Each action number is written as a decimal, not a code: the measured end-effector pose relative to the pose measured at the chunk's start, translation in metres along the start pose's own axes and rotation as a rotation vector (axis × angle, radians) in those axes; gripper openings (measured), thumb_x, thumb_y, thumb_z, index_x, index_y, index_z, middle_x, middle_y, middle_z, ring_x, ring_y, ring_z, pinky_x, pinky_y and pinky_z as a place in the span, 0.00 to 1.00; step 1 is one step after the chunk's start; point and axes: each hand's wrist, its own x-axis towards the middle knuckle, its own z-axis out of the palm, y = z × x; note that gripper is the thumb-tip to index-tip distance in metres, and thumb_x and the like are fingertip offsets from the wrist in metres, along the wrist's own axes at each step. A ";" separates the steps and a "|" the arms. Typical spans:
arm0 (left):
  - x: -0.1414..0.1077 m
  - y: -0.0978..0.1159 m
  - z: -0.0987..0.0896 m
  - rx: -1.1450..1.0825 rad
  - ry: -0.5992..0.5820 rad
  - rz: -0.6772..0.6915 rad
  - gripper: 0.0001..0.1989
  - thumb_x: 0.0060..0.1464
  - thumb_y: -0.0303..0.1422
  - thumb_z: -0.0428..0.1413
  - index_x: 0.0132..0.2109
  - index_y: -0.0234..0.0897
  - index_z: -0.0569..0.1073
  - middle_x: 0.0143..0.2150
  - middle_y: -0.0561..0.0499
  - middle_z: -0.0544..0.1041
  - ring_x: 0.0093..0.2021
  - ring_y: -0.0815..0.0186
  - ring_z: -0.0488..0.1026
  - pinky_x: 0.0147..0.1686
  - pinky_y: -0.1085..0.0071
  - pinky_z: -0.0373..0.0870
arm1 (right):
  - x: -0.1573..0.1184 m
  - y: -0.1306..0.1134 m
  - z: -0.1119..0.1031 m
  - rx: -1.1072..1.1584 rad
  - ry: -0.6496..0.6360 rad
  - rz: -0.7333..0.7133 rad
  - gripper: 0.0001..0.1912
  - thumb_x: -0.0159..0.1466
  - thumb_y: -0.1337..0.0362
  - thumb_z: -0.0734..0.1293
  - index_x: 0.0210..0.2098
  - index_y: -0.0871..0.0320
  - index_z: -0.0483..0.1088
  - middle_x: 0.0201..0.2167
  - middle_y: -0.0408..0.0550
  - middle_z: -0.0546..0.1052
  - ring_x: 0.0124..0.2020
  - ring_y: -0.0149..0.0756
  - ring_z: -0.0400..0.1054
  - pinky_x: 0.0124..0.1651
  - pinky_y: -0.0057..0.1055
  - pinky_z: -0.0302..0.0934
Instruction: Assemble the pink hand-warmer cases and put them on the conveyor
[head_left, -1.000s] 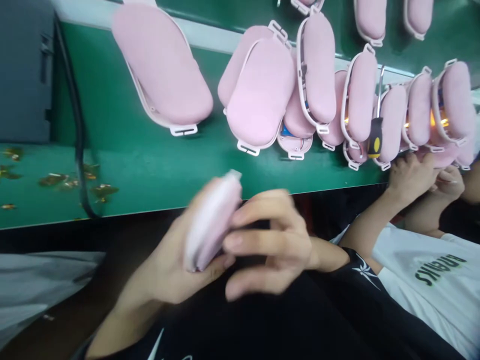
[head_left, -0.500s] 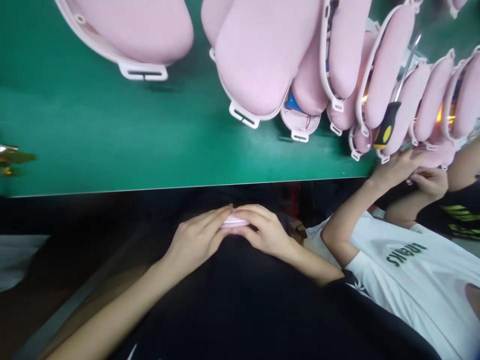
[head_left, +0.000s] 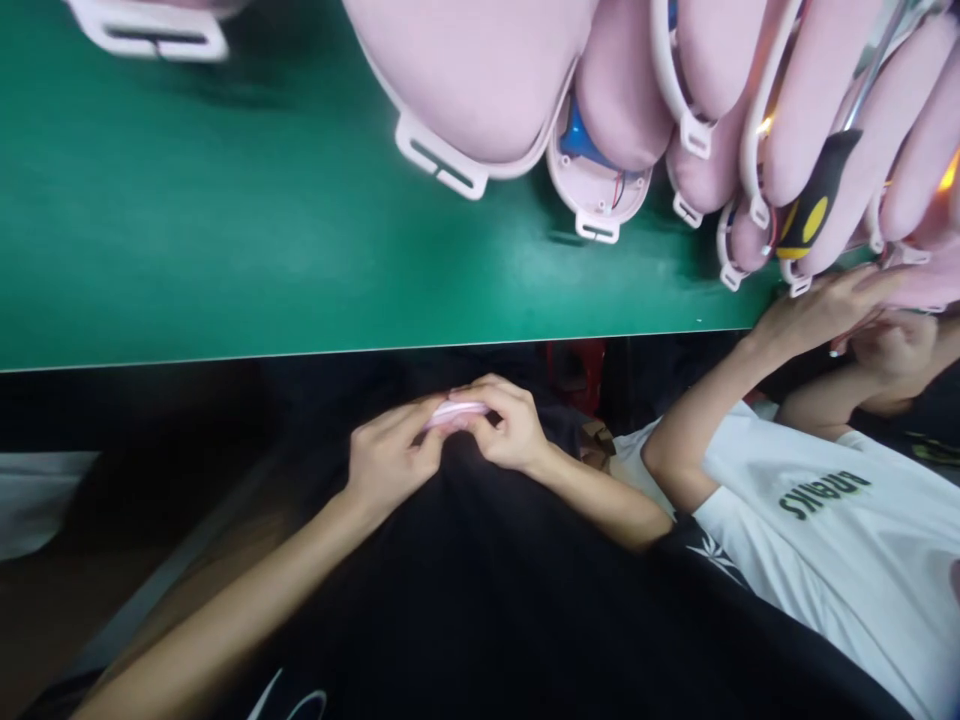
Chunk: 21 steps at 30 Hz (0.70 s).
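A small, flat pink piece [head_left: 456, 411] is held between both hands, in front of my dark shirt and below the table's near edge. My left hand [head_left: 391, 450] grips its left end, thumb below and fingers above. On the right end, the fingers and thumb of my right hand [head_left: 510, 422] are closed. The fingers cover much of the piece, so its full shape is hidden.
Pink padded shells [head_left: 480, 80] lie across the back of the green table [head_left: 300, 240], one showing a blue part and wires. A black and yellow screwdriver [head_left: 817, 195] rests on shells at right. Beside me, a person in a white shirt [head_left: 810, 510] handles a pink shell.
The view has shifted, so the shells appear larger and higher. Both hands have risen slightly in the picture with the pink piece, which now looks more tilted. The neighbour's hands have moved a little.
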 end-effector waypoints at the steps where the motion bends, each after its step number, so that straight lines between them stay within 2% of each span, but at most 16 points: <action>1: 0.004 -0.001 -0.004 -0.016 -0.026 -0.008 0.14 0.70 0.37 0.59 0.54 0.42 0.86 0.52 0.44 0.89 0.51 0.51 0.88 0.56 0.57 0.85 | 0.001 0.002 -0.004 0.010 -0.009 -0.023 0.15 0.75 0.58 0.69 0.53 0.60 0.81 0.49 0.58 0.86 0.51 0.40 0.82 0.58 0.40 0.78; 3: 0.015 -0.007 -0.018 -0.062 -0.119 0.003 0.16 0.68 0.44 0.62 0.56 0.44 0.86 0.56 0.45 0.88 0.53 0.51 0.87 0.59 0.58 0.84 | 0.004 0.004 -0.012 0.036 -0.033 -0.088 0.16 0.75 0.55 0.70 0.53 0.60 0.82 0.51 0.59 0.86 0.54 0.41 0.82 0.60 0.41 0.78; 4: 0.022 -0.011 -0.027 -0.095 -0.212 -0.004 0.21 0.64 0.48 0.65 0.59 0.45 0.84 0.57 0.46 0.87 0.54 0.50 0.87 0.59 0.58 0.84 | 0.006 0.002 -0.017 0.050 -0.049 -0.127 0.16 0.75 0.54 0.71 0.52 0.60 0.82 0.51 0.59 0.86 0.54 0.41 0.82 0.60 0.41 0.78; 6: 0.034 -0.017 -0.044 -0.167 -0.449 -0.065 0.37 0.55 0.53 0.71 0.68 0.47 0.78 0.63 0.45 0.85 0.57 0.48 0.86 0.57 0.58 0.85 | 0.011 -0.005 -0.025 0.072 -0.081 -0.205 0.17 0.76 0.52 0.71 0.50 0.59 0.83 0.49 0.58 0.87 0.54 0.41 0.83 0.60 0.42 0.79; 8: 0.044 -0.018 -0.060 -0.250 -0.655 -0.111 0.48 0.51 0.53 0.73 0.74 0.46 0.70 0.68 0.42 0.80 0.62 0.45 0.83 0.59 0.55 0.83 | 0.017 -0.018 -0.032 0.081 -0.115 -0.276 0.16 0.75 0.52 0.71 0.48 0.58 0.83 0.47 0.55 0.87 0.54 0.41 0.83 0.59 0.42 0.80; 9: 0.048 -0.015 -0.067 -0.295 -0.707 -0.101 0.48 0.53 0.52 0.72 0.76 0.46 0.68 0.71 0.41 0.78 0.64 0.45 0.81 0.61 0.54 0.81 | 0.021 -0.026 -0.035 0.083 -0.125 -0.318 0.14 0.75 0.54 0.72 0.48 0.58 0.83 0.47 0.54 0.87 0.54 0.40 0.83 0.59 0.41 0.80; 12: 0.054 0.003 -0.083 -0.462 -0.746 0.020 0.42 0.61 0.52 0.67 0.77 0.47 0.66 0.72 0.39 0.75 0.68 0.44 0.77 0.66 0.52 0.77 | 0.033 -0.050 -0.044 0.125 -0.098 -0.461 0.14 0.74 0.58 0.74 0.54 0.59 0.81 0.50 0.54 0.87 0.55 0.39 0.83 0.57 0.38 0.81; 15: 0.053 0.022 -0.095 -0.599 -0.761 0.055 0.43 0.64 0.57 0.63 0.79 0.49 0.62 0.71 0.39 0.75 0.66 0.44 0.78 0.62 0.52 0.81 | 0.045 -0.066 -0.053 0.147 -0.023 -0.550 0.15 0.74 0.57 0.73 0.56 0.56 0.79 0.49 0.52 0.86 0.54 0.39 0.83 0.56 0.38 0.81; 18: 0.041 0.036 -0.093 -0.640 -0.692 -0.018 0.45 0.64 0.59 0.62 0.80 0.52 0.59 0.75 0.40 0.70 0.70 0.40 0.74 0.67 0.43 0.76 | 0.048 -0.073 -0.057 0.072 0.009 -0.503 0.19 0.74 0.53 0.73 0.60 0.52 0.75 0.56 0.53 0.83 0.58 0.42 0.80 0.60 0.44 0.78; 21: 0.024 0.047 -0.075 -0.654 -0.528 -0.171 0.49 0.63 0.57 0.64 0.82 0.52 0.54 0.81 0.38 0.61 0.78 0.34 0.62 0.75 0.32 0.63 | 0.043 -0.078 -0.053 0.009 -0.009 -0.370 0.34 0.69 0.47 0.75 0.69 0.52 0.67 0.69 0.59 0.71 0.69 0.48 0.71 0.71 0.51 0.71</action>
